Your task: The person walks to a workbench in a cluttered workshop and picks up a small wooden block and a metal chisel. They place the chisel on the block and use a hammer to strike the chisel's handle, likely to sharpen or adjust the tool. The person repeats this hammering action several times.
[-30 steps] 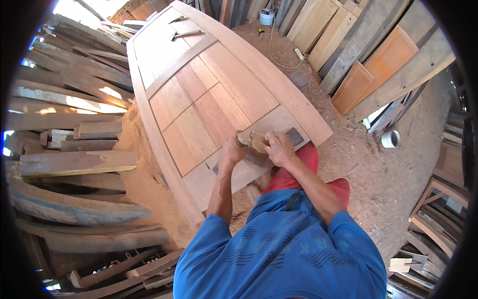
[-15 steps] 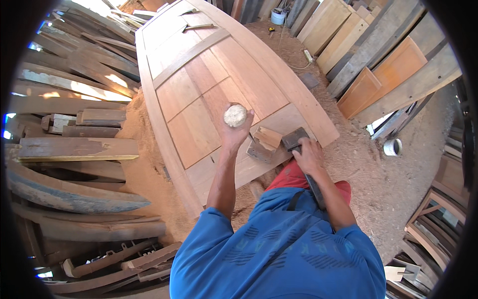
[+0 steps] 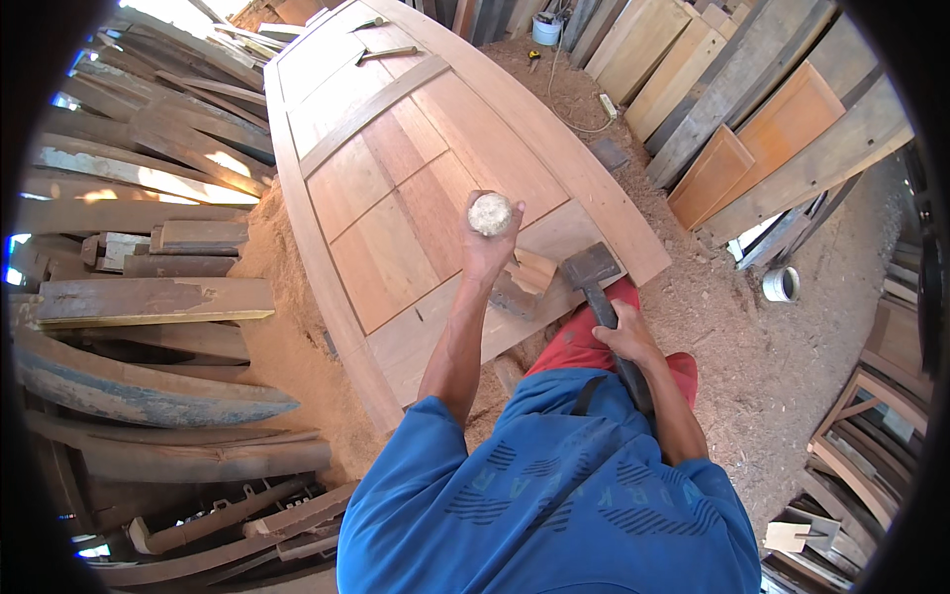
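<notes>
My left hand point(image 3: 487, 246) is raised over a large panelled wooden door point(image 3: 396, 168) and grips a short round wooden handle point(image 3: 490, 212), its frayed pale end facing the camera. My right hand point(image 3: 623, 339) is shut on the shaft of a hammer whose dark metal head point(image 3: 589, 265) rests near the door's lower right corner. A small wooden block point(image 3: 524, 277) lies on the door between the two hands. What the round handle belongs to is hidden by my left hand.
Stacked old planks and beams point(image 3: 148, 267) fill the left side. Door panels and boards point(image 3: 752, 129) lean at the right. Sawdust covers the ground point(image 3: 772, 376). A small white tin point(image 3: 780, 284) sits at the right, a pale bucket point(image 3: 544, 28) at the top.
Both hands were together at the wooden block on the door. My left hand lifted away with the round handle, and my right hand drew back with the hammer.
</notes>
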Demonstrator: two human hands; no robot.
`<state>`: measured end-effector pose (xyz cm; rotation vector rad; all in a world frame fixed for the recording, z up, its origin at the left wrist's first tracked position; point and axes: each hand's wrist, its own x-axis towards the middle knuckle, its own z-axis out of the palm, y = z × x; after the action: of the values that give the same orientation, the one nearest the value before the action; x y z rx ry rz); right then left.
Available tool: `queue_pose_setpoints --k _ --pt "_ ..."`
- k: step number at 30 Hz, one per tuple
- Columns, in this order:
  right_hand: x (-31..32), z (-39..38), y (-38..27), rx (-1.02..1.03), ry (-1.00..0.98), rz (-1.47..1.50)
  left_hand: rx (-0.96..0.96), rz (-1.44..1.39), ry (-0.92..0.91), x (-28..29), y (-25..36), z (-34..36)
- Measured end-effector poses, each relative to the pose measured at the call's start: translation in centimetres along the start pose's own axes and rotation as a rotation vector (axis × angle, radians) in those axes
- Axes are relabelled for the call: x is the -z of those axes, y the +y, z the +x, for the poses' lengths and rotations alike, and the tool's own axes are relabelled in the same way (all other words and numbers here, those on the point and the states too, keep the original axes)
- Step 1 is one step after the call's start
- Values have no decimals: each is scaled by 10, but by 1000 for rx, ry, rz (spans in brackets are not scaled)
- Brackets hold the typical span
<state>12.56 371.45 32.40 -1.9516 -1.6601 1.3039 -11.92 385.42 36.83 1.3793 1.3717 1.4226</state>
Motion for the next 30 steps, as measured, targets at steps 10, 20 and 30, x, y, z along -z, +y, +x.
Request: queue_pose_setpoints --k 10,20,30 --pt "74 -42 -92 294 350 241 13 -28 21 -14 -6 -13" --pt "100 -64 -148 673 465 549 -76 -60 30 -10 -26 -20" --pt "113 -69 -170 915 623 538 -214 88 -83 -13 -5 -32"
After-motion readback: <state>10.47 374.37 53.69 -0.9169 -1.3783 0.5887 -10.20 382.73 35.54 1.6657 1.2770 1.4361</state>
